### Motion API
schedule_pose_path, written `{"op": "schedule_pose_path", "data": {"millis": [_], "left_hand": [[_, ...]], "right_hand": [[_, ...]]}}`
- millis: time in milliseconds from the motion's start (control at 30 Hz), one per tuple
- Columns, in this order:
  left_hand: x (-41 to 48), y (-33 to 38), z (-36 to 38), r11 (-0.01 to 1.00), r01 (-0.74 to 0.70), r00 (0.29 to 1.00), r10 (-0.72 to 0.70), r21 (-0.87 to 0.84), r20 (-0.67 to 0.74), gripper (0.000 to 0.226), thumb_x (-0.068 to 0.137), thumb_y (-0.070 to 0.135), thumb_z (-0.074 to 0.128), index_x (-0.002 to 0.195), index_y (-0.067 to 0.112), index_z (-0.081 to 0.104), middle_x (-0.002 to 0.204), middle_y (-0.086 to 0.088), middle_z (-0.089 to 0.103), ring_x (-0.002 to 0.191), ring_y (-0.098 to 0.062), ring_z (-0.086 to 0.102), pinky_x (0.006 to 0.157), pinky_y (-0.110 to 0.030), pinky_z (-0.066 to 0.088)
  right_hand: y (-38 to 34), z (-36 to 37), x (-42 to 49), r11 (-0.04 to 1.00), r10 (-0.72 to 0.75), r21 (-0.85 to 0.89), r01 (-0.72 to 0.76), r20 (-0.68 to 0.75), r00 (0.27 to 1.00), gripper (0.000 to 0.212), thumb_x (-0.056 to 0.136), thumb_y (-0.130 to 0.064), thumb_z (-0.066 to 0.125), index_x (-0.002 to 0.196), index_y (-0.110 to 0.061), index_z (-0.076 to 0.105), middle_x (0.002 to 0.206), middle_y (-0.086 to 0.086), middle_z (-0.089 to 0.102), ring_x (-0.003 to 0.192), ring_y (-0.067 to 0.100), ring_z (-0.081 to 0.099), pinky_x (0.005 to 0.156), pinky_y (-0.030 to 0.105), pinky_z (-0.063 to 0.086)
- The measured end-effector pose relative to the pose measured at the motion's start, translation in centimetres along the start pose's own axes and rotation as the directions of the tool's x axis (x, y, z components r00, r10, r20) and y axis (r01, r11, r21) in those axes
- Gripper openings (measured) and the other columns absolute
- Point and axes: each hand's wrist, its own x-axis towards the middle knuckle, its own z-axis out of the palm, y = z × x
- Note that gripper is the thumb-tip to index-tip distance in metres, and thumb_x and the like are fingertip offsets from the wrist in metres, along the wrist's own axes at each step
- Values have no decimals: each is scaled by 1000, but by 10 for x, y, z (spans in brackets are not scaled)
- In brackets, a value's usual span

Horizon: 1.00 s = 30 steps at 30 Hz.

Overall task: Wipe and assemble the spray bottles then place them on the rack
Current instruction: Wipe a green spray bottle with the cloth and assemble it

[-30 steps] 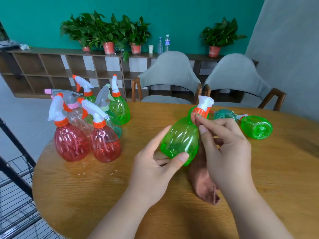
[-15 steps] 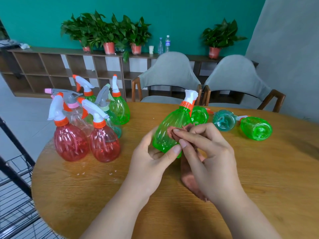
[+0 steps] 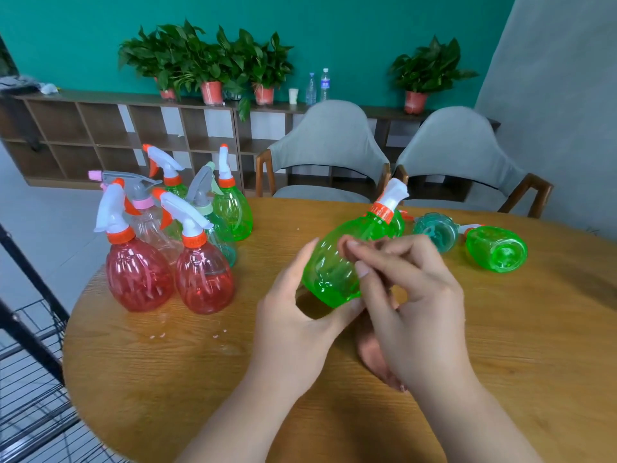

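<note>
A green spray bottle [image 3: 337, 262] with a white and orange trigger head tilts away from me above the round wooden table [image 3: 167, 379]. My left hand [image 3: 293, 322] grips its base from below. My right hand [image 3: 410, 295] pinches a pink cloth [image 3: 370, 355] against the bottle's side, and most of the cloth hangs hidden under that hand. Several assembled bottles stand at the left, two red ones [image 3: 140, 275] in front. A teal bottle [image 3: 434, 230] and a green bottle [image 3: 497, 248] lie on their sides at the right.
A black wire rack [image 3: 30, 379] stands off the table's left edge. Two grey chairs [image 3: 329, 152] face the far side of the table. A low wooden shelf [image 3: 100, 128] with potted plants runs along the teal wall. Small crumbs [image 3: 160, 335] lie in front of the red bottles.
The green bottle has tipped more upright and shifted slightly left. My right hand came down from the nozzle to the bottle's side, bringing the cloth against it.
</note>
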Motion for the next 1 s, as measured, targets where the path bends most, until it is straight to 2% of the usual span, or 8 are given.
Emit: {"op": "schedule_pose_path", "data": {"millis": [100, 267, 333, 467, 633, 767, 900, 1000], "left_hand": [[-2, 1, -3, 998, -7, 999, 10, 65, -54, 92, 76, 43, 98, 154, 49, 50, 143, 20, 68, 136, -6, 62, 116, -42, 49], [-8, 10, 1, 931, -155, 979, 190, 331, -78, 96, 70, 37, 101, 154, 41, 54, 145, 30, 60, 138, 6, 54, 113, -12, 40], [-10, 11, 4, 899, -213, 969, 244, 383, -36, 96, 70, 35, 101, 154, 37, 55, 148, 29, 57, 142, 3, 52, 114, -11, 36], [-10, 9, 7, 900, -215, 966, 254, 380, -54, 95, 71, 36, 100, 155, 36, 55, 148, 30, 56, 141, 5, 52, 112, -9, 37], [-5, 5, 4, 979, -95, 981, 123, 182, -153, 91, 74, 43, 97, 153, 45, 53, 139, 22, 68, 129, -1, 65, 108, -28, 53], [-6, 2, 9, 999, -46, 992, 43, -20, -117, 93, 76, 29, 100, 154, 42, 53, 140, 8, 71, 128, -17, 70, 109, -45, 55], [-7, 4, 14, 979, 35, 999, -39, -201, -18, 89, 79, 16, 95, 155, 36, 53, 139, 4, 73, 126, -18, 72, 104, -43, 59], [-8, 14, 13, 951, 69, 998, -63, -300, 30, 69, 88, 28, 79, 153, 34, 54, 130, 10, 77, 121, -14, 74, 100, -33, 61]], "right_hand": [[-1, 5, -2, 999, -35, -27, 36, 60, 998, 30, 99, -9, 75, 127, -20, 80, 106, -2, 59, 102, 15, 65, 89, 19, 52], [8, -5, 7, 993, -3, -118, -9, -98, 995, 31, 101, -7, 72, 131, -17, 77, 105, 2, 61, 95, 12, 63, 88, 24, 53], [14, -8, 10, 987, 22, -156, -48, -161, 987, 30, 103, -10, 70, 131, -18, 77, 105, 2, 61, 92, 14, 63, 86, 31, 56], [7, -1, 3, 989, 48, -130, -68, -153, 987, 32, 101, -7, 72, 131, -19, 77, 113, 1, 60, 102, 11, 62, 94, 24, 53], [3, 6, -3, 993, -13, -117, 12, -7, 1000, 36, 99, -7, 74, 133, -22, 76, 115, -1, 57, 110, 15, 61, 98, 23, 50], [4, 6, 1, 988, 141, 76, -136, -52, 989, 39, 102, -2, 69, 134, -25, 75, 114, 2, 60, 113, 8, 62, 95, 9, 47], [2, 5, 3, 938, 287, 218, -271, -45, 957, 39, 105, -8, 66, 131, -35, 75, 116, 4, 62, 117, 9, 61, 99, 7, 43], [4, 2, 3, 929, 308, 239, -281, -81, 948, 38, 105, -13, 66, 130, -39, 75, 116, 2, 63, 118, 15, 61, 104, 14, 44]]}}
